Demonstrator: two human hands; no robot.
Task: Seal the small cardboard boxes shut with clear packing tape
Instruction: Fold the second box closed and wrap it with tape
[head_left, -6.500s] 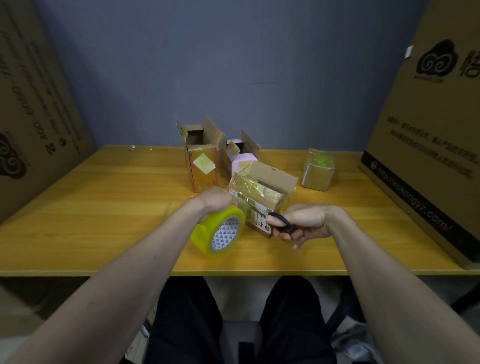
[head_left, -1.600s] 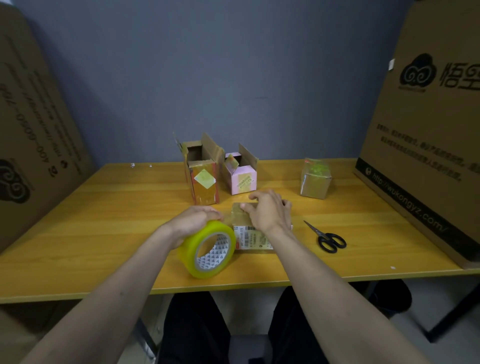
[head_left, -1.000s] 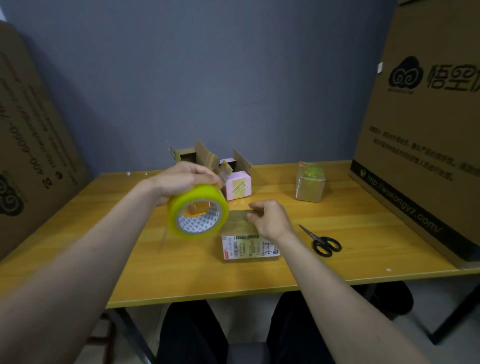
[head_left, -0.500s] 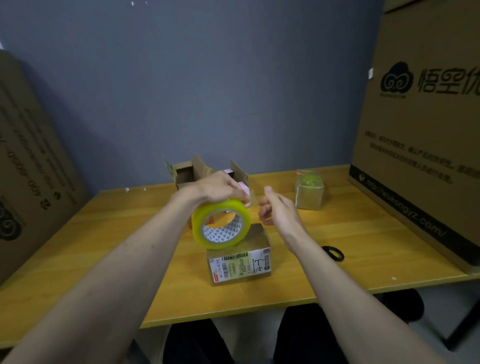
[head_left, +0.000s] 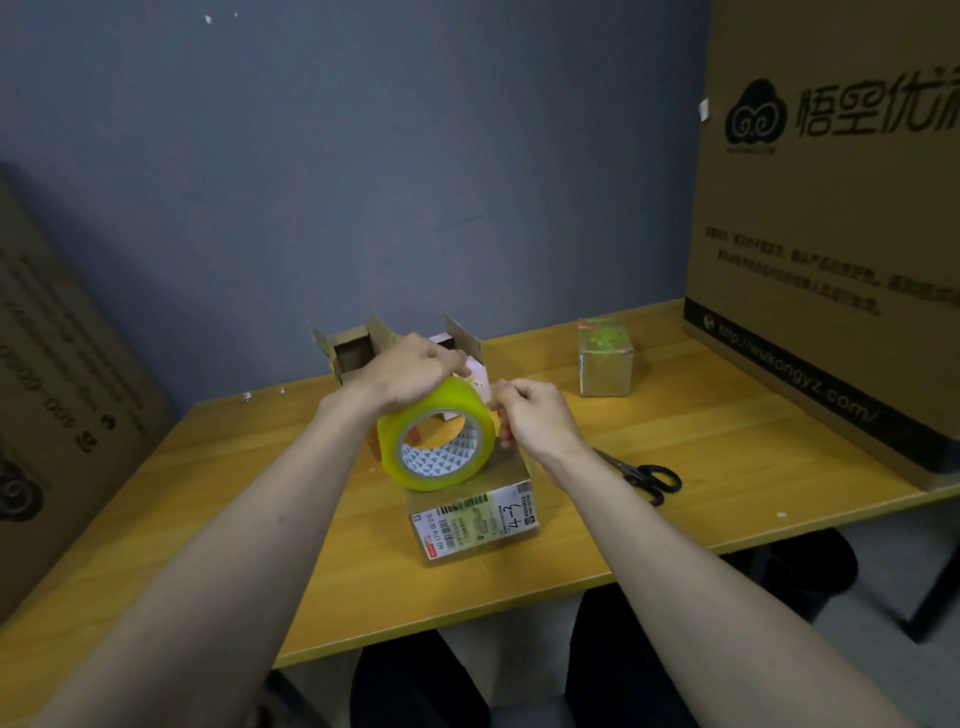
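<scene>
blue wall behind, yellow table (head_left: 727, 447) underneath. i hold one tape roll (head_left: 435, 440) in my left hand (head_left: 410, 371), curled over its top, raised just above the closed box (head_left: 475, 514) so a strip can drop onto the seam. my right hand (head_left: 535, 418) pinches at the roll's edge, likely hunting the tape end. four small boxes, one pair of scissors (head_left: 641, 475) right of the grip.

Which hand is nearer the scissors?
The right hand: it is up beside the tape roll, just left of the scissors on the table. The left hand grips the roll's top, farther left.
</scene>
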